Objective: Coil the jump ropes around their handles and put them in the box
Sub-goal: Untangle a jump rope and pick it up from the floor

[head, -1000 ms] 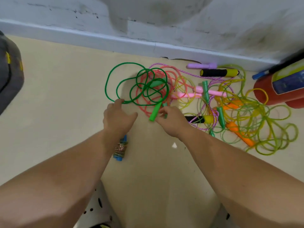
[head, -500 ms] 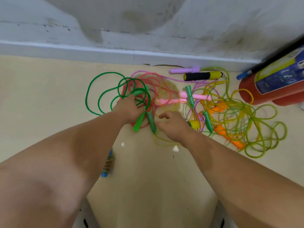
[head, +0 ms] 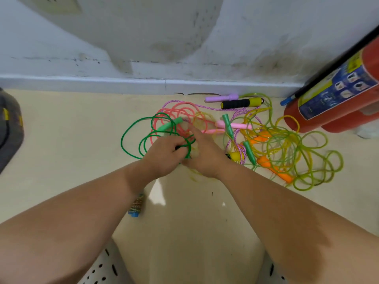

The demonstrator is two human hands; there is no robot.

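Floor shot, so going across from the left: a dark grey thing [head: 9, 132] sits at the edge, can't tell what it is and no box is visible anywhere. Next, half hidden under the left forearm, is a small blue-ended bundle [head: 135, 206] that looks like a rope already wound up. Then the green rope [head: 131, 138], its loops spread on the floor with one green handle [head: 170, 124] lying loose at the top of them, over the pink rope [head: 176, 111]. The left hand [head: 164, 152] has its fingers [head: 174, 143] curled tight around a bunch of green cord, and the right hand [head: 202, 152] is pressed right beside it with the index finger poking out toward the pink loops; whether the other right fingers are pinching anything I honestly cannot tell, they're tucked under. Right of that is the main mess: pink handles [head: 233, 126], teal handles [head: 227, 124], orange handles [head: 274, 169] and yellow-green cord [head: 307, 158] all knotted together, plus a purple handle [head: 221, 98] and a black and yellow handle [head: 242, 103] by the wall, and a red cylinder [head: 336, 103] far right. My take: this is the separating step, so I'd lift the green cord straight up off the pink, pull both green handles together first, then wrap snug even turns so it doesn't spring open.
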